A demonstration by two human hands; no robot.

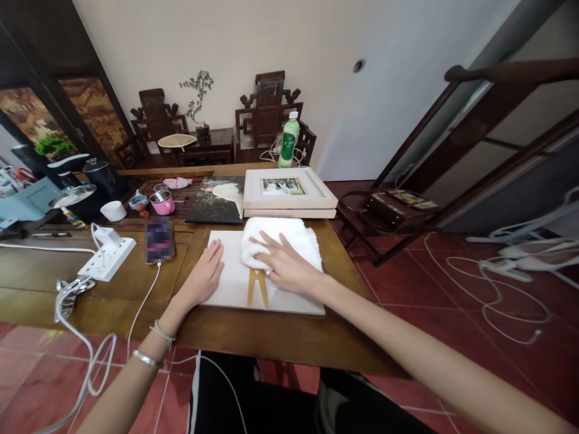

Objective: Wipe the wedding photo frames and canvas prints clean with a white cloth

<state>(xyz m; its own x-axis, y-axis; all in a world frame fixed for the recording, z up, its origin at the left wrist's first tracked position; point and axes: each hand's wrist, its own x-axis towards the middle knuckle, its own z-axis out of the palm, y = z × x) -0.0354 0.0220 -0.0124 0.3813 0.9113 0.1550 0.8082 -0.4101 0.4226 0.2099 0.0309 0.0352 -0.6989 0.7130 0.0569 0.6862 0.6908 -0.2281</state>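
A pale flat board (226, 295), looking like the back of a picture frame, lies near the table's front edge. My left hand (208, 272) rests flat on its left side, fingers stretched out. On the upper right of the board is a folded white towel (301, 232), fluffy and thick. My right hand (280, 259) lies on top of the towel with fingers spread, pressing it down. A gold-coloured V-shaped piece (257, 289) shows on the board just below the towel; its upper end is partly hidden.
Behind the board stand stacked white picture frames (312, 187) and a dark picture panel (203, 199). A green bottle (288, 141) is at the back. A phone (159, 241) on a cable, a power strip (108, 259) and a pink cup (163, 203) are on the left.
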